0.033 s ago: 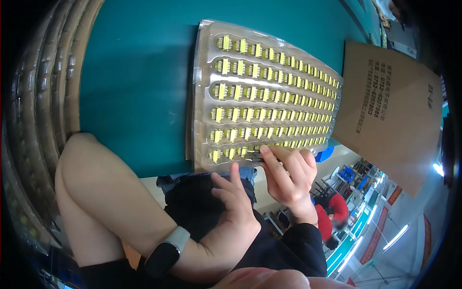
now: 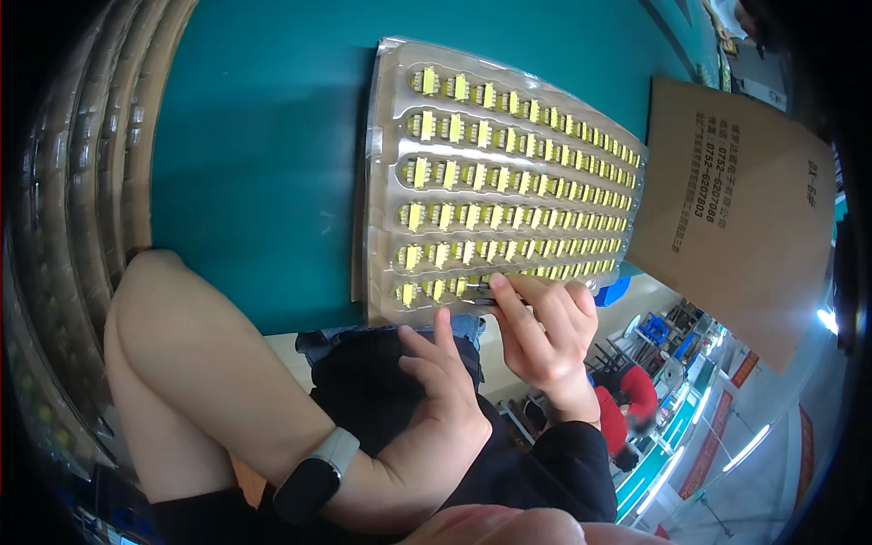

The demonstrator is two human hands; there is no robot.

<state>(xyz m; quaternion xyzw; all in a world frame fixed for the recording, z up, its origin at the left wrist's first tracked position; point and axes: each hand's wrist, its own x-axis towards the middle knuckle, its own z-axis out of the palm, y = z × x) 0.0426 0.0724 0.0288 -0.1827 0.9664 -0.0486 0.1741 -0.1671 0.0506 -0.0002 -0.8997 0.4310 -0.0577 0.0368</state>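
Note:
A clear plastic tray [image 2: 385, 173] lies on the green table, its rows of pockets filled with small yellow coil-like parts [image 2: 450, 174] with metal pins. Over its near row, my right hand [image 2: 549, 341] is closed in a pinch around thin dark tweezers [image 2: 484, 301]. Their tips are beside the parts in that row; whether they grip one is too small to tell. My left hand [image 2: 440, 400] has its fingers spread, holding nothing. Its index fingertip is at the near edge of the tray. A dark smartwatch [image 2: 309, 486] with a grey band is on the left wrist.
Stacked trays with cardboard layers [image 2: 118, 136] rise at the left. A brown cardboard box [image 2: 727, 209] stands at the right, close to the tray. The green tabletop [image 2: 263, 136] spreads between them. Beyond, people in red tops [image 2: 639, 391] are near another workbench.

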